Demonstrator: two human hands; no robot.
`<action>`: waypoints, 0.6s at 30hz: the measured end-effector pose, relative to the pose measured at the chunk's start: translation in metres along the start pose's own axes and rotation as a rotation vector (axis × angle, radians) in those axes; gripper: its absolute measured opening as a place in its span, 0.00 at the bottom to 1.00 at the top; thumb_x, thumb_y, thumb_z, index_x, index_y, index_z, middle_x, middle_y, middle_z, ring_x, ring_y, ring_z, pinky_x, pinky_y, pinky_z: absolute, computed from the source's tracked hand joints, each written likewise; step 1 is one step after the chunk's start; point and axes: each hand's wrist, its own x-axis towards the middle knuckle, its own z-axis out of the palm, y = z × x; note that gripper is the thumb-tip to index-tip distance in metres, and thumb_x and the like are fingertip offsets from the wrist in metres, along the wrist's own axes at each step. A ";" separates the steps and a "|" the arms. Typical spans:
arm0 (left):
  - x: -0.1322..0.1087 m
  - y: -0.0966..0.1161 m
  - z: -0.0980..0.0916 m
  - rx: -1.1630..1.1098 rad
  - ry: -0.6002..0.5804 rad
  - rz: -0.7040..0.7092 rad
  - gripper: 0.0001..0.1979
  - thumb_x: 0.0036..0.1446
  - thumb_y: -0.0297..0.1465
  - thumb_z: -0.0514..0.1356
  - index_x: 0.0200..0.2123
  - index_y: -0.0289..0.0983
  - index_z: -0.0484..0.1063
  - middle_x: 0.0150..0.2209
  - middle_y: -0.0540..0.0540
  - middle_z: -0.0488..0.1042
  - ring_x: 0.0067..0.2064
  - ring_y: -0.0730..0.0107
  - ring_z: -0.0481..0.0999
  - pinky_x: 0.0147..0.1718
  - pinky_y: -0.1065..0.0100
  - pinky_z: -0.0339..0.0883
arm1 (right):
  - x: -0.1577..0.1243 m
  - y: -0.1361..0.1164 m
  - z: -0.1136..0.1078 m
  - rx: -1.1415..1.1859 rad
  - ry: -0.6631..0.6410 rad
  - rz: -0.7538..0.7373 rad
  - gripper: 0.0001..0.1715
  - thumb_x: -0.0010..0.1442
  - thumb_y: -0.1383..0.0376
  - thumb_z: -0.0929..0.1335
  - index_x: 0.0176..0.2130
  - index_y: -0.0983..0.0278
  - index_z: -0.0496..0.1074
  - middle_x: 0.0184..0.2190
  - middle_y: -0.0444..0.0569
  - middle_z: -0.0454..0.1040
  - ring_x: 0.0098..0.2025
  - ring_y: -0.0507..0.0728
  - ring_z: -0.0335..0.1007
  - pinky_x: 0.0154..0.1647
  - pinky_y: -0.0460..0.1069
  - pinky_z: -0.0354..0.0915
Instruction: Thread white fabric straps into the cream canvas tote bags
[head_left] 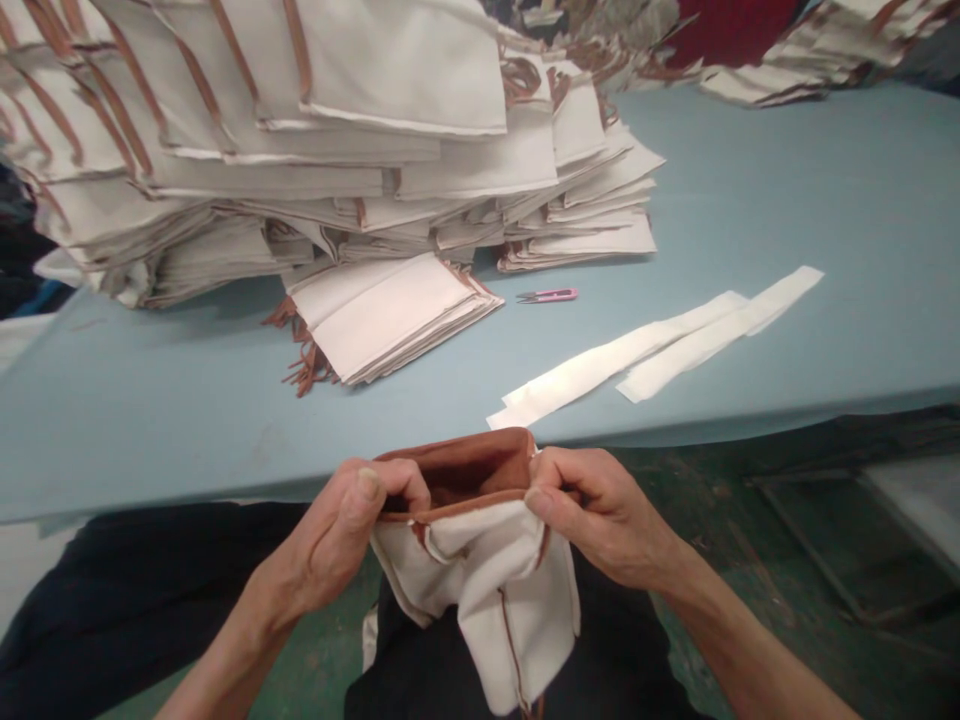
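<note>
Head view: both hands on one cream pouch (495, 560), directly between the fingers, over dark trousers (405, 665) and in front of the near table edge. Left hand (330, 525): fingers curled tight, holding the rim at the pouch's left end; thumb on the near side, index finger bent into the mouth. Its other fingertips are hidden, can't tell how they sit. Right hand (600, 510): thumb and forefinger pinched narrow on the rim's right corner, other fingers folded behind.

Mouth is spread between the two grips, brown lining (469, 465) showing. Pouch body hangs below the fingers, creased, thin brown line running down its lower part.

Beyond the fingers, blue-green tabletop (787, 190). Ahead of the left fingers: small stack of cream pieces (390, 320), brown cords (306, 360) sticking out its left side. Behind that, a large pile of cream pieces (322, 160) with brown edging. Ahead of the right fingers: pink-handled snips (551, 296), just beside the small stack. Ahead and to their right: white strips (600, 362) lying flat, partly overlapping. Farther off that way, another cream pile (802, 60).
</note>
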 end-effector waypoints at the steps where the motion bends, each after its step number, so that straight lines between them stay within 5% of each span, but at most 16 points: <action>1: 0.000 0.000 0.000 0.006 0.001 0.008 0.40 0.68 0.62 0.37 0.26 0.38 0.69 0.24 0.49 0.69 0.27 0.67 0.63 0.28 0.65 0.56 | 0.000 0.002 0.000 0.010 0.000 0.015 0.21 0.69 0.60 0.67 0.25 0.62 0.63 0.18 0.38 0.64 0.20 0.48 0.52 0.20 0.44 0.48; 9: 0.009 0.004 -0.002 0.350 -0.034 0.145 0.24 0.76 0.37 0.47 0.24 0.38 0.62 0.24 0.54 0.63 0.26 0.74 0.62 0.29 0.70 0.56 | 0.001 0.009 -0.003 0.013 0.026 0.039 0.22 0.70 0.57 0.67 0.26 0.61 0.61 0.18 0.38 0.62 0.20 0.49 0.52 0.21 0.45 0.48; 18: -0.001 0.001 -0.001 0.557 -0.012 0.253 0.14 0.73 0.28 0.53 0.31 0.39 0.67 0.26 0.55 0.69 0.26 0.75 0.68 0.28 0.72 0.58 | 0.005 0.011 -0.001 -0.135 0.094 -0.098 0.24 0.70 0.57 0.66 0.24 0.61 0.59 0.20 0.38 0.57 0.22 0.49 0.52 0.24 0.46 0.51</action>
